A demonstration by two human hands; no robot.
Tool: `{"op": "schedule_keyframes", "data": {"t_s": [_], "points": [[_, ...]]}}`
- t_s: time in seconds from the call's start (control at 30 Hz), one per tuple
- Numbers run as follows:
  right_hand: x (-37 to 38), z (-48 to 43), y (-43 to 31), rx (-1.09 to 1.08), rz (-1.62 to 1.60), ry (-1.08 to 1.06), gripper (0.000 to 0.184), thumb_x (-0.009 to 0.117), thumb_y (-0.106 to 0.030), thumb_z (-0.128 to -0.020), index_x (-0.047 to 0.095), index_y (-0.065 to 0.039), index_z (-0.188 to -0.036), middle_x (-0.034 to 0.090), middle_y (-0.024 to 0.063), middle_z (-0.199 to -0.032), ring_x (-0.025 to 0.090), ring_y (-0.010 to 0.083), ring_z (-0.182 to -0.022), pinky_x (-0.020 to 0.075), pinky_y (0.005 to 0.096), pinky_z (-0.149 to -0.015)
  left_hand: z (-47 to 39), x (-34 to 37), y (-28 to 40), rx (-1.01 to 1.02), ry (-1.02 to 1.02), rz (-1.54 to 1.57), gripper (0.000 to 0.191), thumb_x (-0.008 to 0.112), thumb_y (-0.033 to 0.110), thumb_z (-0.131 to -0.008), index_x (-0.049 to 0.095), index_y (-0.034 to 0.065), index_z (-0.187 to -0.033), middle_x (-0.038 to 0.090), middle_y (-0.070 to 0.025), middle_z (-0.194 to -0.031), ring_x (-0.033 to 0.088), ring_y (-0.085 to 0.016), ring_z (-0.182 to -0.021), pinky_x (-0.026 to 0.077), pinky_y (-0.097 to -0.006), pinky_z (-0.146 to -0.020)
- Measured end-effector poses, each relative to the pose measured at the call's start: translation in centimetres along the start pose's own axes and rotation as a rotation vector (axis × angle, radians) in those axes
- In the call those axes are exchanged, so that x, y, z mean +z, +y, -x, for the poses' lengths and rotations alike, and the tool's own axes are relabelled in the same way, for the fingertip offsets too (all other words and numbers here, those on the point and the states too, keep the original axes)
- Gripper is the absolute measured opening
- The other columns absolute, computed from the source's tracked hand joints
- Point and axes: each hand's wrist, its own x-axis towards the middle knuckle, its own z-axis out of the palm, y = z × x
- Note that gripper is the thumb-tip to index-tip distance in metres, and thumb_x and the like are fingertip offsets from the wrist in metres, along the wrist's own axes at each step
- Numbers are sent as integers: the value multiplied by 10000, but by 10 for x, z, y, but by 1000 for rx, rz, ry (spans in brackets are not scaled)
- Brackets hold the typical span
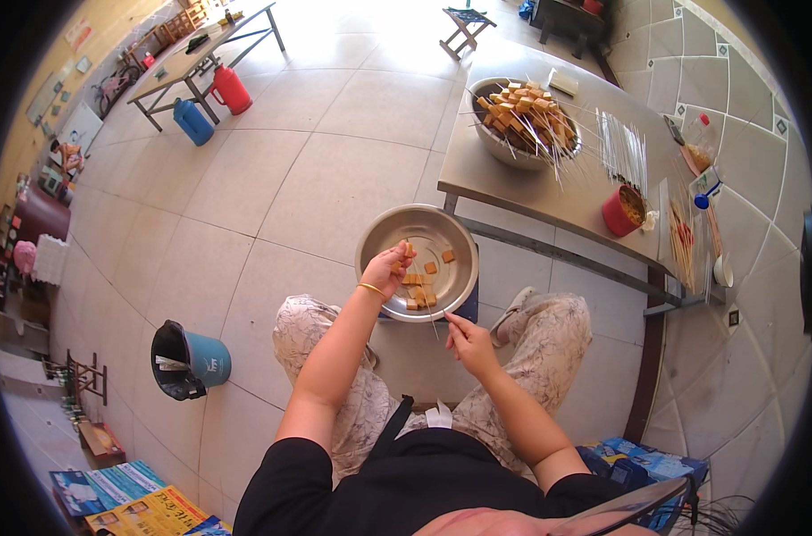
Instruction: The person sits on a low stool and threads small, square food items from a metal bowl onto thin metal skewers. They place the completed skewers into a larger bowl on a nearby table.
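A wide steel basin (465,285) sits before me between my knees, with several orange-brown food cubes (431,268) inside, some of them grouped near its front. Over the basin's left part, my left hand (387,269) grips a cube (408,250) at its fingertips. A thin skewer (435,328) slants across the near rim of the basin and sticks out towards me. Just outside that rim, to the right of the skewer, is my right hand (469,343), its index finger and thumb brought together. Whether it pinches a skewer is too fine to tell.
On the steel table (547,194) at right stand a large bowl (513,155) heaped with skewered cubes, a bundle of thin skewers (622,151) and a red container (622,211). A lined blue bin (208,358) stands at left. Blue (193,122) and red flasks (232,89) stand farther off.
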Motion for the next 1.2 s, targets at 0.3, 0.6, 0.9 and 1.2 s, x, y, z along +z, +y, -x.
{"op": "schedule_keyframes", "data": {"t_s": [0.3, 0.6, 0.9, 1.2], "points": [[0, 4, -9, 34, 54, 5, 285, 484, -123, -897, 580, -59, -1158, 557, 24, -576, 445, 73, -441, 390, 232, -453, -5, -3, 0, 6, -27, 25, 236, 627, 267, -846, 592, 54, -941, 611, -19, -845, 518, -44, -668, 398, -133, -513], [-5, 1, -3, -48, 161, 34, 269, 502, -95, -884, 601, -60, -1131, 542, 10, -577, 471, 68, -501, 391, 224, -482, -9, -11, 0, 66, 1, -232, 175, 646, 223, -834, 626, 62, -899, 636, -15, -811, 496, -26, -652, 376, -139, -516], [0, -6, -4, -76, 168, 127, 240, 496, -114, -882, 616, -22, -1068, 545, 42, -560, 488, 100, -484, 396, 246, -481, 9, 13, -29, -102, -145, -422, 188, 644, 209, -833, 618, 34, -897, 632, -30, -848, 512, -38, -674, 381, -150, -540], [0, -20, 8, 15, 6, 264, 251, 477, -127, -889, 600, 17, -1054, 558, 47, -566, 509, 105, -502, 404, 257, -494, 14, 24, -41, -119, -127, -270, 326, 598, 182, -840, 501, 19, -1106, 592, -76, -971, 558, -117, -864, 446, -212, -717]]}}
